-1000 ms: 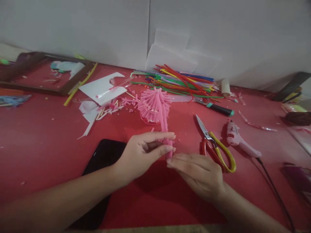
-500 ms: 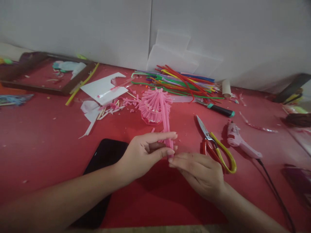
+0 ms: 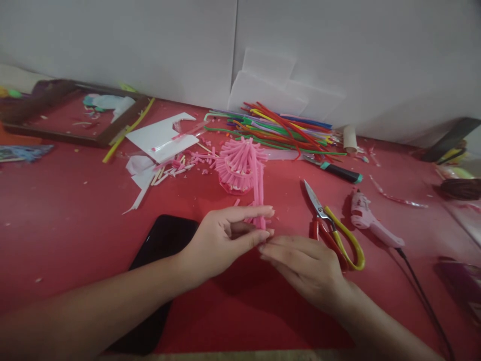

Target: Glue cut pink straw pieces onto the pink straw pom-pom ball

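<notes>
My left hand [image 3: 221,238] is closed around a bundle of long pink pipe cleaners [image 3: 258,193], thumb on the near side. The bundle stands upright, its lower ends by the left thumb. Just below them is my right hand [image 3: 306,260], fingers pressed together; whatever they may hold is hidden. Behind the bundle stands a round, layered pink piece [image 3: 235,163] built from short pink lengths on a pinkish-red base. The top of the bundle overlaps it in view, and whether they touch I cannot tell.
Scissors [image 3: 318,208], a pink glue gun [image 3: 370,218] with a cord and a cutter knife [image 3: 341,171] lie right. A black phone [image 3: 150,271] is under my left forearm. Behind are coloured pipe cleaners [image 3: 278,128], white card [image 3: 165,138], pink scraps and a brown frame [image 3: 56,134].
The pink bundle's lower ends have shifted up behind my left thumb. A small gap now shows between them and my right fingertips, which touched them before.
</notes>
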Demonstrator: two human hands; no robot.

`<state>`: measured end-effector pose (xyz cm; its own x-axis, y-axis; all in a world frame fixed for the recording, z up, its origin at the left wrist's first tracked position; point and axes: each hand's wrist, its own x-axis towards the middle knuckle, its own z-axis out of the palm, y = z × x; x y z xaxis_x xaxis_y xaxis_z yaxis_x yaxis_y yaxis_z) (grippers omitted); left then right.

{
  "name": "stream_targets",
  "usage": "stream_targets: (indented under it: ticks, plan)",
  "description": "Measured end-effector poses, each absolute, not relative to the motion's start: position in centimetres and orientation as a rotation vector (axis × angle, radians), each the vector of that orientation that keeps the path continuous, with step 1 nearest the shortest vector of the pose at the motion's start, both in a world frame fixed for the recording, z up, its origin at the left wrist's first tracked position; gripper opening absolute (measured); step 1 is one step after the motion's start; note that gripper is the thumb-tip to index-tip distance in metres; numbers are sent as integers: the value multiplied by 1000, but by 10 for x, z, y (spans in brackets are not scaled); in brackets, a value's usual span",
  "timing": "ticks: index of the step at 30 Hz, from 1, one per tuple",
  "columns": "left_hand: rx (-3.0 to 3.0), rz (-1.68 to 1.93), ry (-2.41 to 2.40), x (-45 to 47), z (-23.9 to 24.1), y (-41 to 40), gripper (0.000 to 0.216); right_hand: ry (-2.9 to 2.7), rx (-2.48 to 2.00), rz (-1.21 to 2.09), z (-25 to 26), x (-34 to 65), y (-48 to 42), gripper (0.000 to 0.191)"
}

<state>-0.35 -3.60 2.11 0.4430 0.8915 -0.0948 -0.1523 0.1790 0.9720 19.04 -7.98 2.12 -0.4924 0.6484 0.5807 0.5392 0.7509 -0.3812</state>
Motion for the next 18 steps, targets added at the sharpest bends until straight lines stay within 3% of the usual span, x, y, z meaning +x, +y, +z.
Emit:
stream_targets:
  ticks: [4,7,12,18]
  plan:
    - [1144,861,806,-4,21,-35,37,-2190,-1244,158,37,218,-81,25]
    - [1103,850,800,-4,19,-34,39,-2051,-1596,76,42,260,-87,21]
    - [1095,825,822,-3,17,-34,43,-2212,-1882,178,20,319,-108,32]
    - [1203,739,865,-3,19,-34,45,-2170,-2405,318,19,302,-98,16]
